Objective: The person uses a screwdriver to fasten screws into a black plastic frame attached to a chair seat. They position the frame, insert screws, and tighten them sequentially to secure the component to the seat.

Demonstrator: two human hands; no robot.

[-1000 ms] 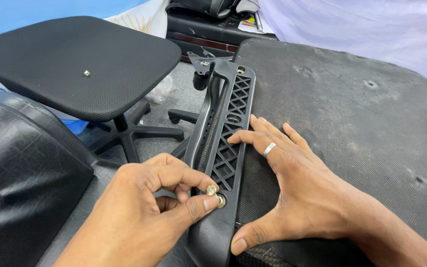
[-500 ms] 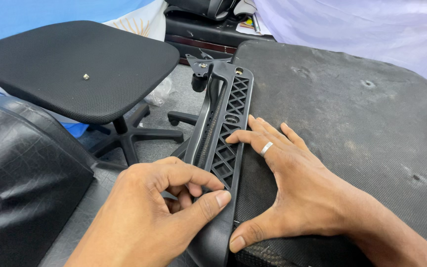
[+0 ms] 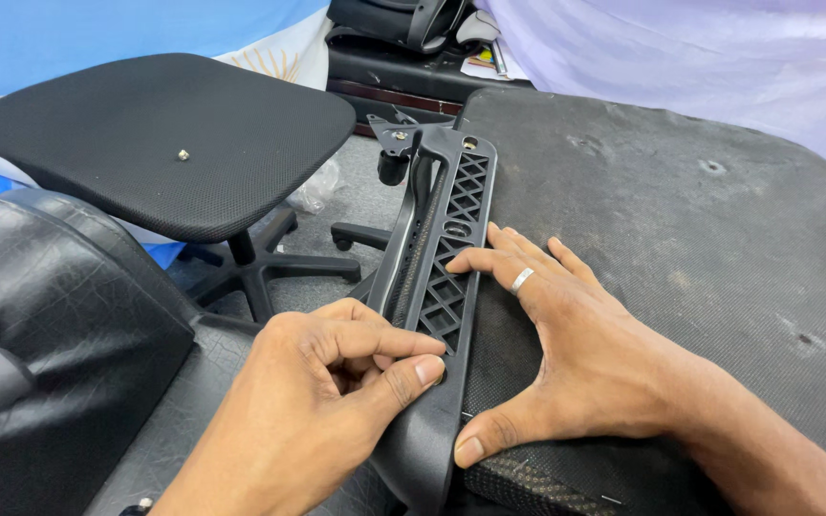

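1. Felt-like dark grey board [image 3: 681, 239] fills the right half of the view, worn and pitted, with the right forearm lying across its near corner.
2. Black mesh seat pad [image 3: 145, 143] stands at the upper left on a star base with castors, and 1 small brass-coloured screw [image 3: 183, 154] sits on its top.
3. Cracked black leather cushion [image 3: 50, 344] occupies the lower left, just beside the left wrist.
4. Black plastic bracket [image 3: 446, 277], long and narrow with a lattice of triangular holes, lies along the left edge of the board, its far end pointing away toward the seat base and its near end between the 2 hands.
5. Right hand [image 3: 576, 373] rests flat and spread on the board; its fingertips press the bracket's right rim and its thumb hooks round the near end. A silver ring [image 3: 522, 279] is on 1 finger.
6. Left hand [image 3: 327, 392] is curled, thumb and forefinger pinched together against the bracket's left edge near its lower end; whether anything small sits in the pinch cannot be told.
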